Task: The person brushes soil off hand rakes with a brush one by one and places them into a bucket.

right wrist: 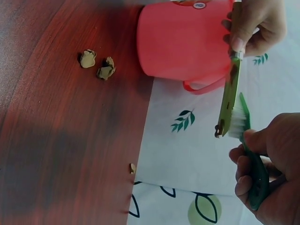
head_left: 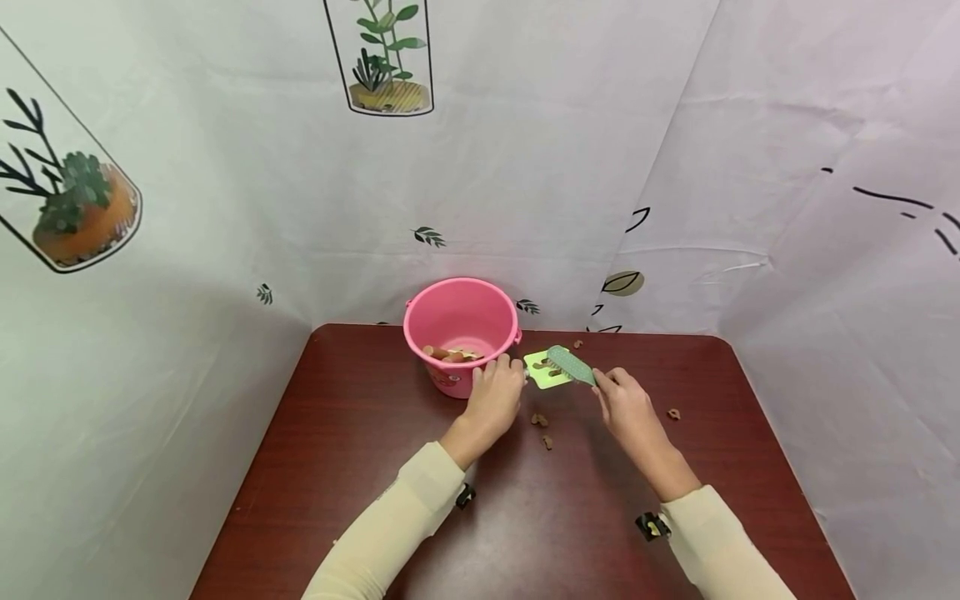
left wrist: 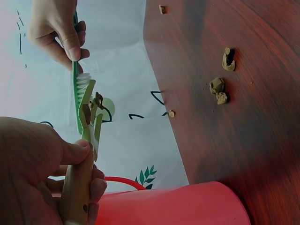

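Note:
My left hand [head_left: 495, 393] grips the wooden handle [left wrist: 77, 192] of a small yellow-green shovel [head_left: 549, 381]. Its blade is held up off the table, just right of a pink bucket [head_left: 459, 307], with brown crumpled bits on it. In my right hand [head_left: 628, 410] is a green brush [head_left: 573, 366]; its white bristles [right wrist: 237, 123] meet the blade. Brown stick-like pieces [head_left: 438, 353] and paler scraps lie inside the bucket. In the right wrist view, one brown bit [right wrist: 218, 131] clings to the blade's end.
On the dark red table [head_left: 360, 450] lie several loose brown bits: a pair [head_left: 539, 420] near the middle, one [head_left: 673, 413] to the right and one [head_left: 578, 343] by the back edge. White printed cloth [head_left: 570, 167] hangs behind and at both sides.

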Demonstrator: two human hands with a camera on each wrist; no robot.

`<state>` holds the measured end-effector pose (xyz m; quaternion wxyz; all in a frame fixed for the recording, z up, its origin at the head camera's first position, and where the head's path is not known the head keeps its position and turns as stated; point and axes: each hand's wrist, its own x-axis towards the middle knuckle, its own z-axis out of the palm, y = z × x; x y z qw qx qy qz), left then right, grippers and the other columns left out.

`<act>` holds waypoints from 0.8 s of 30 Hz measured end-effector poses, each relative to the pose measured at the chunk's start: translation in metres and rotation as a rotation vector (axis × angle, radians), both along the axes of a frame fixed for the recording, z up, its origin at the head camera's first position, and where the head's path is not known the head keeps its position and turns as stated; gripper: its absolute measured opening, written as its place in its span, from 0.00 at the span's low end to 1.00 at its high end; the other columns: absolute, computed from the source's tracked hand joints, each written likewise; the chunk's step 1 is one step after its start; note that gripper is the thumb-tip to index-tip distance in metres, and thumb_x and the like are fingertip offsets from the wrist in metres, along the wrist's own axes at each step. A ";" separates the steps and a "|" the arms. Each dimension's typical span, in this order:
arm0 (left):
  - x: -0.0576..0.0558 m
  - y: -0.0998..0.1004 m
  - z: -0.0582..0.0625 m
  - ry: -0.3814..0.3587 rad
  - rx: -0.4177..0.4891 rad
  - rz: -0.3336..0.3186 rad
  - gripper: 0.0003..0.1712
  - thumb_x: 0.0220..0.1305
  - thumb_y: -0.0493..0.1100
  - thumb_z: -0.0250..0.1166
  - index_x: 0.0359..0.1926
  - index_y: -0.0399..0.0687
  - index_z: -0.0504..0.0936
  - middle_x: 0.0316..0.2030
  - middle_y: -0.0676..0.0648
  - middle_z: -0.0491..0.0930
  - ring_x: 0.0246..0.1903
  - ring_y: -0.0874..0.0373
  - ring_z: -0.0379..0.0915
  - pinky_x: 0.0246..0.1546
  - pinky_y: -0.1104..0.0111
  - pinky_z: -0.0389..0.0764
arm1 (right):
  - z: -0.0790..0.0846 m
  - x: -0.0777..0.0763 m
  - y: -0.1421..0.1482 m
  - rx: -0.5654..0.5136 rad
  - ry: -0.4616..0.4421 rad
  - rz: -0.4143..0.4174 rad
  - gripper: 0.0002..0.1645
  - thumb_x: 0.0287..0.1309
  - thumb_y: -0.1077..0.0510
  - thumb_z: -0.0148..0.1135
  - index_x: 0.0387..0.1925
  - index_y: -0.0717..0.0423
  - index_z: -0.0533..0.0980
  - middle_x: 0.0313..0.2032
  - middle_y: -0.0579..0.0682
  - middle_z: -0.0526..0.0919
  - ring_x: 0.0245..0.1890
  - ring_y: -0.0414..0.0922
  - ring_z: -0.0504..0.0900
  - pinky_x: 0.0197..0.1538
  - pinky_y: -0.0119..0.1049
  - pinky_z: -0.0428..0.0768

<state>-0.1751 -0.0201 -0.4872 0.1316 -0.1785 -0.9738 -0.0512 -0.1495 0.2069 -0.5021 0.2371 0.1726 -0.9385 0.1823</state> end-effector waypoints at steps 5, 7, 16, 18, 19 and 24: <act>0.001 -0.001 0.001 -0.015 0.006 0.000 0.14 0.68 0.46 0.70 0.46 0.42 0.81 0.38 0.44 0.79 0.40 0.48 0.80 0.41 0.52 0.80 | 0.000 0.000 0.004 0.006 0.011 -0.015 0.17 0.60 0.70 0.70 0.50 0.73 0.82 0.35 0.61 0.79 0.32 0.54 0.82 0.34 0.46 0.84; 0.001 -0.002 0.001 -0.018 0.007 -0.001 0.14 0.67 0.46 0.70 0.46 0.42 0.81 0.38 0.44 0.79 0.40 0.48 0.80 0.42 0.52 0.80 | 0.000 -0.001 0.006 0.010 0.016 -0.021 0.16 0.60 0.70 0.69 0.50 0.73 0.82 0.35 0.62 0.79 0.33 0.55 0.82 0.34 0.47 0.84; 0.002 -0.004 -0.001 0.003 0.010 -0.024 0.13 0.66 0.44 0.71 0.45 0.42 0.81 0.38 0.43 0.80 0.39 0.48 0.80 0.40 0.52 0.80 | -0.002 -0.004 0.023 -0.029 0.017 -0.074 0.17 0.59 0.71 0.69 0.50 0.74 0.81 0.36 0.64 0.80 0.34 0.58 0.83 0.36 0.51 0.84; 0.002 -0.005 -0.001 0.007 0.008 -0.023 0.13 0.65 0.44 0.72 0.45 0.42 0.82 0.38 0.43 0.80 0.39 0.48 0.81 0.40 0.52 0.80 | 0.000 -0.004 0.025 -0.040 0.022 -0.082 0.17 0.59 0.71 0.69 0.50 0.75 0.81 0.36 0.64 0.79 0.32 0.57 0.83 0.33 0.49 0.84; 0.002 -0.005 -0.002 0.007 0.009 -0.022 0.14 0.65 0.44 0.72 0.45 0.42 0.81 0.38 0.43 0.80 0.39 0.48 0.81 0.40 0.52 0.80 | 0.001 -0.004 0.025 -0.046 0.029 -0.080 0.17 0.59 0.71 0.69 0.50 0.74 0.81 0.35 0.63 0.79 0.32 0.57 0.82 0.33 0.49 0.83; 0.000 -0.005 -0.002 0.010 0.015 -0.022 0.13 0.66 0.44 0.71 0.44 0.41 0.82 0.37 0.43 0.80 0.38 0.47 0.81 0.40 0.52 0.80 | 0.007 -0.005 0.019 -0.072 0.084 -0.018 0.17 0.57 0.72 0.70 0.49 0.74 0.82 0.34 0.63 0.79 0.30 0.55 0.82 0.32 0.48 0.83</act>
